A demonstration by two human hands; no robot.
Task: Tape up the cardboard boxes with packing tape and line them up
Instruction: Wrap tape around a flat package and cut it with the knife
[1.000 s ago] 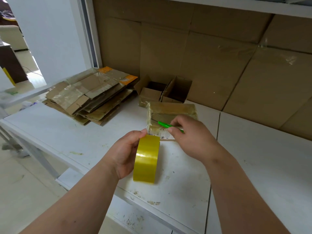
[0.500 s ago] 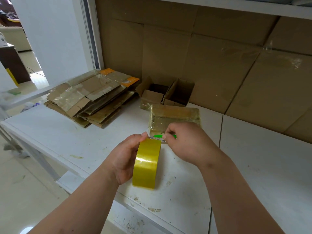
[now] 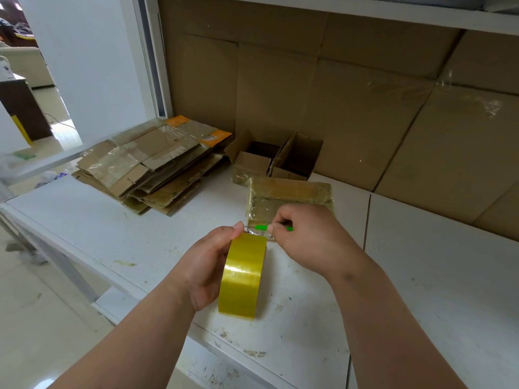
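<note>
Holding a roll of yellowish packing tape (image 3: pixel 243 276) upright on edge above the white bench (image 3: pixel 140 234), the left hand (image 3: pixel 209 265) is curled around the roll's far side, its thumb pressed on the top of the rim. The right hand (image 3: pixel 306 237) is closed in a pinch on a slim green tool (image 3: pixel 273 228), probably a small cutter or pen, whose tip is aimed at the tape just off the top of the roll. A short, clear length of tape appears to be stretched between the roll and a small cardboard box (image 3: pixel 289 200), already wrapped in glossy tape, which lies on the bench just beyond both hands.

The step in hand is judged to be severing the tape from the wrapped box. It would be done well if the strip is kept taut by the left hand while the tool is drawn straight across the full width, close to the box, so that no long tail is left. The thumb should be kept clear of the tip. The loose end should then be pressed flat on the box.

Behind the wrapped box, two small open cardboard boxes (image 3: pixel 280 161) stand side by side against a cardboard-lined wall. To the left, a stack of flattened cardboard boxes (image 3: pixel 151 167) lies on the bench.
</note>
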